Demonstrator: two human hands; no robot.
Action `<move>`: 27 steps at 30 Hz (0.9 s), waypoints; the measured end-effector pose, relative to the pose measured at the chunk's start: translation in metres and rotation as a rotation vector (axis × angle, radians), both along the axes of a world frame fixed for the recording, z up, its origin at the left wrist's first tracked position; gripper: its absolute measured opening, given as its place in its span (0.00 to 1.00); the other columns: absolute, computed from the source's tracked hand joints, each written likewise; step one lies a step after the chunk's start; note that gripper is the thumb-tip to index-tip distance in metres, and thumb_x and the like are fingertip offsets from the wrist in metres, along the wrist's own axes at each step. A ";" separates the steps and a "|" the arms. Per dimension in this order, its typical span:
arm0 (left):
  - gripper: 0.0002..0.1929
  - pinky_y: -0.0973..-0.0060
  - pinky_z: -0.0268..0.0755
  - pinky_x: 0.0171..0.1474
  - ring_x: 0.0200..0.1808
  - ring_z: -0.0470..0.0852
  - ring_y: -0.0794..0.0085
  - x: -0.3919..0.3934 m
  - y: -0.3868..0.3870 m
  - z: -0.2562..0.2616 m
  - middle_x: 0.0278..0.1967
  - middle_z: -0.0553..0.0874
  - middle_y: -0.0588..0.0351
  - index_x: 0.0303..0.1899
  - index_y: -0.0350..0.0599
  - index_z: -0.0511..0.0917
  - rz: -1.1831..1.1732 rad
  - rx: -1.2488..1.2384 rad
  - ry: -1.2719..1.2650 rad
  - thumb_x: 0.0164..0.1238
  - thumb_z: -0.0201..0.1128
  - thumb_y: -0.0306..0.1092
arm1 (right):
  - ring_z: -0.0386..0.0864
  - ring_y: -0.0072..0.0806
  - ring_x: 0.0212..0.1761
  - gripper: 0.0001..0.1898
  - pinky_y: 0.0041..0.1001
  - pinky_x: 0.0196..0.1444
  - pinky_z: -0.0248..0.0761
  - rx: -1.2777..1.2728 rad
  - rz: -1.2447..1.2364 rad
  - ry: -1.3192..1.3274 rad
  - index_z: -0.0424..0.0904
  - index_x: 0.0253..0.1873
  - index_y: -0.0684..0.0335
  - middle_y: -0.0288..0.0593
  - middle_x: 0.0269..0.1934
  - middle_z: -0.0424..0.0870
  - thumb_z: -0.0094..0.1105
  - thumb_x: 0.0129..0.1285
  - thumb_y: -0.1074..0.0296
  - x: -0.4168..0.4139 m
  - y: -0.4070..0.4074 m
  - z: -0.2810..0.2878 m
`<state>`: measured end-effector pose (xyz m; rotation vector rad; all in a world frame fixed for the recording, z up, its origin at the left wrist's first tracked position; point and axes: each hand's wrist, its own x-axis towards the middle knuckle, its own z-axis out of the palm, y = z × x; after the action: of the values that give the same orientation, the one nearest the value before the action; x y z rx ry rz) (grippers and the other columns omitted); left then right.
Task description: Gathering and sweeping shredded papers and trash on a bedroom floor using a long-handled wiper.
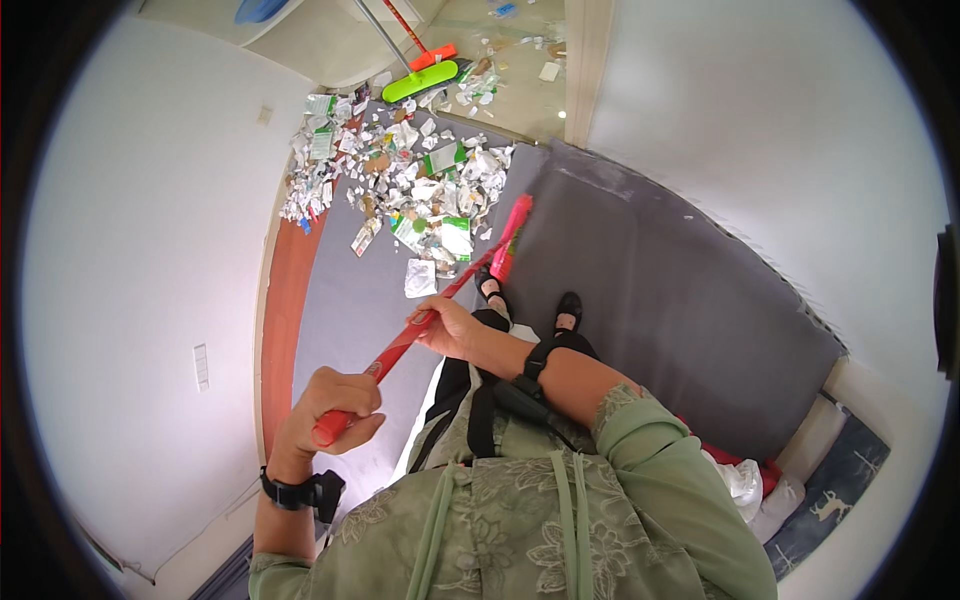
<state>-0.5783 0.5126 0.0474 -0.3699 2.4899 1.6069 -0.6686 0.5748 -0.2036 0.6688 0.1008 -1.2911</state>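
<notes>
Both hands grip the red handle of a broom [397, 351]. My left hand [341, 409] is closed round its upper end, at the lower left of the view. Farther down the handle, my right hand [444, 328] holds it with the fingers curled round. The pink broom head [512, 238] rests on the grey floor covering, close beside one black shoe and to the right of a wide heap of paper scraps and packaging [435, 180]. A crumpled white piece [420, 278] lies at the heap's near edge.
A lime-green broom head [420, 81] and an orange-red one [433, 57] stand beyond the heap, by more litter on the tiled floor. White walls [150, 225] flank both sides. A reddish-brown floor strip [285, 300] runs along the left. White bags [742, 484] lie at the lower right.
</notes>
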 end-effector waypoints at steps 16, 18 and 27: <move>0.14 0.75 0.60 0.20 0.16 0.72 0.68 -0.013 0.014 0.020 0.19 0.76 0.55 0.16 0.42 0.66 0.116 0.172 0.112 0.44 0.65 0.19 | 0.77 0.36 0.38 0.04 0.27 0.31 0.69 0.046 0.075 0.121 0.70 0.37 0.65 0.48 0.35 0.78 0.51 0.63 0.72 -0.051 0.062 0.038; 0.13 0.77 0.61 0.23 0.20 0.74 0.71 -0.012 0.012 -0.001 0.20 0.77 0.53 0.16 0.41 0.66 0.274 0.301 0.125 0.49 0.62 0.19 | 0.72 0.34 0.27 0.04 0.28 0.27 0.69 0.239 0.108 0.166 0.67 0.36 0.64 0.47 0.30 0.76 0.51 0.63 0.72 -0.056 0.067 0.037; 0.15 0.80 0.56 0.25 0.20 0.65 0.82 -0.020 0.010 -0.062 0.20 0.70 0.62 0.19 0.41 0.66 0.654 0.532 0.003 0.67 0.55 0.20 | 0.69 0.29 0.20 0.04 0.24 0.13 0.60 0.306 0.347 0.338 0.63 0.37 0.61 0.42 0.25 0.68 0.48 0.63 0.71 -0.064 0.019 -0.067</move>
<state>-0.5983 0.5225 -0.0141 -1.1699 1.9099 2.3960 -0.7323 0.5934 -0.2703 0.6512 0.6734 -1.0482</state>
